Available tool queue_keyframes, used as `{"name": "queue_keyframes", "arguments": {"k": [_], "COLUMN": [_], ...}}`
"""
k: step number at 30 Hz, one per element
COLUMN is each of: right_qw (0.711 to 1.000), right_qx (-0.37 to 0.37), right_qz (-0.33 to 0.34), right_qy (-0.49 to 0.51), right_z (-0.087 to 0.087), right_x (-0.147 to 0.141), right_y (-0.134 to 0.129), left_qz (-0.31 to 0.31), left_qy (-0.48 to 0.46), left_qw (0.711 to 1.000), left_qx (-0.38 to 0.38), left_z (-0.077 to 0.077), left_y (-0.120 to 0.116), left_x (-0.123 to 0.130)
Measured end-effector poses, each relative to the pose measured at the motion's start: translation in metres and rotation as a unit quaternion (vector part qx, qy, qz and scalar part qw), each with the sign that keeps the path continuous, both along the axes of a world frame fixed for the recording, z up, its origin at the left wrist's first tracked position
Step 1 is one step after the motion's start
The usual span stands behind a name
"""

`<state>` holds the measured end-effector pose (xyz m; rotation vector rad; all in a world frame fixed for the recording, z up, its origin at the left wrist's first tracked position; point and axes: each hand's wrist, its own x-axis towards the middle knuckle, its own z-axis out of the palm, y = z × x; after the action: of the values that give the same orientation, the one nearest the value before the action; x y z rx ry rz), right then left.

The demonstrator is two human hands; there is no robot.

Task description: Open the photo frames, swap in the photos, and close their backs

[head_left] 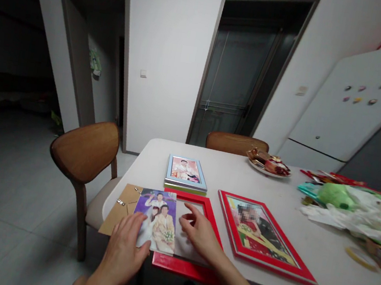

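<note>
At 6 o'clock on my feed, my left hand (126, 238) rests over the left edge of a photo print (161, 222), thumb apart from the fingers; I can't tell whether it pinches the print or just steadies it. The print lies with its left side on a brown backing board (111, 219) and its right side across the near red frame (181, 265). My right hand (204, 238) is over that frame's opening, index finger and thumb apart with nothing between them; I can't make out whether they touch the surface below.

I'd judge the work about midway: the board is off, clips uppermost, and the print lies unseated. Seating it and closing the back seem to be left. At 2 o'clock, the other red frame (277, 266) already shows a picture.

Farther off, at 12, a light-blue frame (185, 185) also has its picture in. At 1 o'clock, a loaded plate (284, 175) sits near the table's (153, 163) far edge, with a wooden chair (237, 144) beyond.
</note>
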<state>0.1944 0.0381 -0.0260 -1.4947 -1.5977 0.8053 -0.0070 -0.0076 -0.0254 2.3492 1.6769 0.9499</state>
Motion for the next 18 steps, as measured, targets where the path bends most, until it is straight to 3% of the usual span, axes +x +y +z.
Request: {"name": "queue_keyframes", "arguments": {"k": [3, 5, 8, 11, 14, 16, 18], "right_qw": [0.981, 0.962, 0.937, 0.926, 0.937, 0.941, 0.924], "right_qx": [-0.070, -0.060, -0.009, 0.027, 0.000, -0.065, -0.126], "right_qz": [0.011, 0.007, 0.021, 0.045, 0.018, -0.017, -0.030], "right_qy": [0.178, 0.265, 0.349, 0.373, 0.348, 0.333, 0.361], "right_z": [-0.006, 0.000, 0.024, 0.052, 0.058, 0.046, 0.030], "right_x": [-0.028, -0.041, -0.050, -0.047, -0.038, -0.030, -0.021], "right_y": [0.008, 0.011, 0.006, -0.004, -0.012, -0.013, -0.013], "left_qz": [-0.071, -0.090, -0.088, -0.090, -0.065, -0.038, -0.018], "left_qy": [-0.002, -0.004, -0.051, -0.167, -0.348, -0.471, -0.562], "left_qw": [0.997, 0.996, 0.995, 0.980, 0.935, 0.881, 0.824], "left_qx": [-0.010, -0.005, 0.025, 0.054, 0.034, -0.016, -0.073], "left_z": [-0.008, -0.013, -0.011, 0.006, 0.026, 0.032, 0.029], "left_y": [-0.004, -0.001, 0.008, 0.016, 0.017, 0.014, 0.011], "left_x": [0.015, 0.023, 0.031, 0.035, 0.043, 0.052, 0.063]}}
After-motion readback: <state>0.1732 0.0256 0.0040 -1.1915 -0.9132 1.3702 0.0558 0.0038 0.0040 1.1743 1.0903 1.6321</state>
